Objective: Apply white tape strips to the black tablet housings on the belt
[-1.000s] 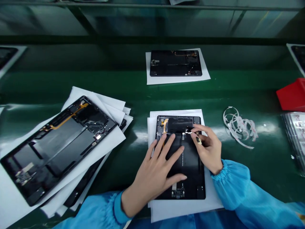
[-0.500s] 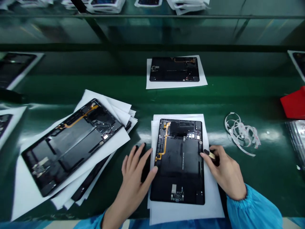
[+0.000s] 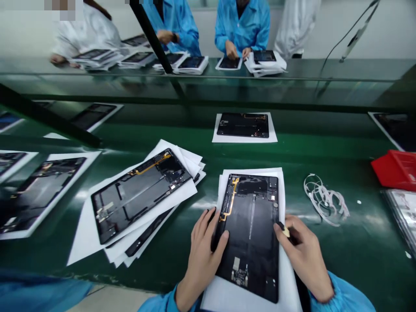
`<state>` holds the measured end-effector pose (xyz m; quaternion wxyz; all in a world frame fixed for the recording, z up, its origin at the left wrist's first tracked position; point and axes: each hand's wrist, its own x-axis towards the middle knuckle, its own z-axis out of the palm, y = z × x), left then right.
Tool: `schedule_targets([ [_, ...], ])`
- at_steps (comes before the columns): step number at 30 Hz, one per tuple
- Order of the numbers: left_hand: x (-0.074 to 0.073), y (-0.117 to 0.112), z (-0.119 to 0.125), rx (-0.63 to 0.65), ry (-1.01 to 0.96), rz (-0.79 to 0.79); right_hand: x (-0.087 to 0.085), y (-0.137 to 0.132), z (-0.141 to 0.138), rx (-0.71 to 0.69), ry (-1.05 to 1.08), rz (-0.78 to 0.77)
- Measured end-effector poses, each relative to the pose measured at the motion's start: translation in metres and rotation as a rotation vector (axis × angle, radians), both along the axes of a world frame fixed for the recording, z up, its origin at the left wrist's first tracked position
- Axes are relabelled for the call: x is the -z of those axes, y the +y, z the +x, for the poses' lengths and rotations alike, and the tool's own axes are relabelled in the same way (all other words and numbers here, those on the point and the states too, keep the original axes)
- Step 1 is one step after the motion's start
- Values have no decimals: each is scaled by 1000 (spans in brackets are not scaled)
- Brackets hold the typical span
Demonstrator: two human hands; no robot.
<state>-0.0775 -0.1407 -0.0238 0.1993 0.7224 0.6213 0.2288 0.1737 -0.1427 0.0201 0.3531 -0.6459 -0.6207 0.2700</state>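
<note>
An opened tablet (image 3: pixel 248 234), its dark inside facing up with an orange ribbon cable and a small circuit board, lies slightly turned over white sheets (image 3: pixel 247 297). My left hand (image 3: pixel 208 251) grips its left edge, thumb on top and dark-tipped fingers along the side. At the right edge is my right hand (image 3: pixel 300 247), thumb on the rim and fingers curled beside it. A small black-and-cream piece (image 3: pixel 285 230) shows at its fingertips; I cannot tell whether it is held or worn. To the left, another opened tablet (image 3: pixel 139 195) rests on a stack of white sheets.
White curled strips (image 3: pixel 326 201) lie to the right, near a red bin (image 3: pixel 398 169) and stacked clear trays (image 3: pixel 401 216). Another tablet (image 3: pixel 243 125) sits further back. A dark green bar (image 3: pixel 48 119) crosses at left. Co-workers (image 3: pixel 242 26) stand beyond the glass divider.
My view has tilted up and swung left, bringing co-workers into sight. The tablet has turned slightly against its sheets, its near end shifting right. My left thumb now lies further over it.
</note>
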Motion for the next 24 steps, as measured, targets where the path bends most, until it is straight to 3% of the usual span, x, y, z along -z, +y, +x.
schedule_targets([
  [5, 6, 0, 2, -13, -49, 13, 0, -7, -3, 95, -244, 148],
  [8, 6, 0, 3, -21, -69, 9, 4, -10, 3, 54, -209, 204],
  [13, 5, -2, 2, -35, -219, 8, 14, 0, 17, 102, -189, 173],
  [18, 5, -7, 14, -14, -502, -108, 32, 6, 19, -16, -376, 134],
  [21, -7, -7, 24, 48, -620, -143, 37, 5, 20, -18, -404, 115],
  [24, -36, 0, 25, 76, -572, -125, 34, 5, 25, 81, -328, 95],
])
